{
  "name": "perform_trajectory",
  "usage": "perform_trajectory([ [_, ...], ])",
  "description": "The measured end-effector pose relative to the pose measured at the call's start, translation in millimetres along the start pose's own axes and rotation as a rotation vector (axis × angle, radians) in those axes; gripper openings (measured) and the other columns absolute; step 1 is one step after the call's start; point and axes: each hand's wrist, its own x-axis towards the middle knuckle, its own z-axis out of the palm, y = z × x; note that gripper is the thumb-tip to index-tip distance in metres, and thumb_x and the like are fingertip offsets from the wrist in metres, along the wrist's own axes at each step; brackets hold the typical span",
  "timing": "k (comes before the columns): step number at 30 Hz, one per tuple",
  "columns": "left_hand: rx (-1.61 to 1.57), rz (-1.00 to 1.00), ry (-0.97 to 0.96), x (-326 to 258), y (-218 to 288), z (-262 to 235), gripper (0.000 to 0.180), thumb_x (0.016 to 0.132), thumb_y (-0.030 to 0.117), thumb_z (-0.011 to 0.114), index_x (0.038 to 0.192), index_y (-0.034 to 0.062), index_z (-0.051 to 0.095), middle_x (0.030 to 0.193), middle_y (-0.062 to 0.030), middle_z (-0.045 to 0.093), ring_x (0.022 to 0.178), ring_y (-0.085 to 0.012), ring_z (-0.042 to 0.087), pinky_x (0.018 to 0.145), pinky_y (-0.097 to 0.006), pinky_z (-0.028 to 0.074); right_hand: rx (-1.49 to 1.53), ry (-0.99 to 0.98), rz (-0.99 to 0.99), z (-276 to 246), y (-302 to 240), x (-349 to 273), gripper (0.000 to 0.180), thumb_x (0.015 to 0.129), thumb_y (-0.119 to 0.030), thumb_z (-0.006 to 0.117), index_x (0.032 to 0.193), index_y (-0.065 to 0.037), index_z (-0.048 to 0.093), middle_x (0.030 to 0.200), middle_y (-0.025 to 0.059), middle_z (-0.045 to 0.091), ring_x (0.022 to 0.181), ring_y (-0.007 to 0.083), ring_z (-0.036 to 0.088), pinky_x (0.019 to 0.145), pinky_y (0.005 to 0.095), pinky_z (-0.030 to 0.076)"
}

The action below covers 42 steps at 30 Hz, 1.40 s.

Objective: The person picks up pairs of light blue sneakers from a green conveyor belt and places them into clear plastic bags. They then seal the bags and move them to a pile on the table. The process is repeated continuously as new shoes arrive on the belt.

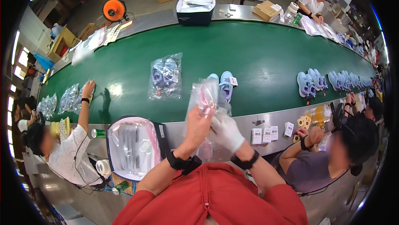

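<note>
Green counter [257,46] curves across the room w/ metal edges either side. From my remote seat I've got the bag [196,98] above the counter's near edge, partly covering the loose pair [226,84]. L hand [197,126], bare, is closed on the bag; R hand [227,133], white-gloved, has fingers drawn in against it, but I can't tell if it grips plastic too.

Progress, my guess: mid-batch. Done: one bagged pair [165,75] ahead-left, plus bagged shoes [70,99] far left, near a co-worker's hand [88,89]. Left: the loose pair, plus unbagged shoes [318,79] lined up on the right.

Orientation: bag's long axis runs approx. fore-aft, a bit skewed; crumpling hides which end's open. Loose pair lies fore-aft too, toes fwd AFAICT.
</note>
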Motion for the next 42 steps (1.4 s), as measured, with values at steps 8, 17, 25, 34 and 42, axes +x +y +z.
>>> perform_trajectory([
  [8, 0.421, -0.024, -0.501, -46.3, 9.3, -28.1, 0.019, 0.086, 0.013, 0.059, 0.102, 0.0024, 0.061, 0.080, -0.0126, 0.067, 0.072, -0.0165, 0.062, 0.066, -0.032, 0.048, -0.110, -0.294, 0.304, 5.9, 25.4, 33.6, 0.049, 0.081, -0.026, 0.057, 0.126, -0.006, 0.048, 0.123, 0.0146, 0.051, 0.114, 0.0245, 0.049, 0.086, 0.0374, 0.046],
  [17, 0.341, 0.144, 0.217, 34.6, -14.8, -109.0, 0.017, 0.083, 0.012, 0.064, 0.091, -0.0027, 0.062, 0.074, -0.0025, 0.061, 0.070, -0.0087, 0.051, 0.063, -0.027, 0.043, 0.042, -0.432, -0.041, 76.1, -13.6, 65.2, 0.033, 0.081, -0.028, 0.059, 0.103, -0.004, 0.064, 0.094, 0.0173, 0.064, 0.091, 0.0315, 0.061, 0.080, 0.0377, 0.049],
  [25, 0.330, 0.151, 0.276, 64.4, 1.7, -130.4, 0.015, 0.081, 0.009, 0.063, 0.081, -0.0047, 0.058, 0.069, 0.0004, 0.053, 0.065, -0.0082, 0.045, 0.058, -0.026, 0.039, 0.679, 0.276, 0.569, -3.7, 45.3, 84.5, 0.030, 0.084, -0.035, 0.059, 0.097, -0.008, 0.063, 0.094, 0.0119, 0.064, 0.086, 0.0280, 0.063, 0.074, 0.0372, 0.049],
  [34, 0.189, 0.065, 0.250, 80.0, -9.3, -123.5, 0.007, 0.084, 0.005, 0.061, 0.085, -0.0009, 0.058, 0.075, 0.0035, 0.054, 0.067, -0.0046, 0.044, 0.059, -0.022, 0.035, -0.377, -0.358, 0.709, 125.2, 131.1, 89.6, 0.043, 0.073, -0.052, 0.062, 0.096, -0.017, 0.067, 0.098, 0.0161, 0.061, 0.099, 0.0305, 0.057, 0.086, 0.0437, 0.036],
  [42, 0.037, -0.080, 0.256, 82.6, -33.4, -139.3, 0.012, 0.084, 0.007, 0.063, 0.091, -0.0013, 0.058, 0.078, 0.0030, 0.055, 0.070, -0.0057, 0.045, 0.064, -0.022, 0.038, 0.016, 0.027, 0.770, 73.8, 151.7, 56.0, 0.039, 0.077, -0.047, 0.060, 0.095, -0.013, 0.066, 0.092, 0.0204, 0.062, 0.088, 0.0307, 0.061, 0.079, 0.0422, 0.045],
])
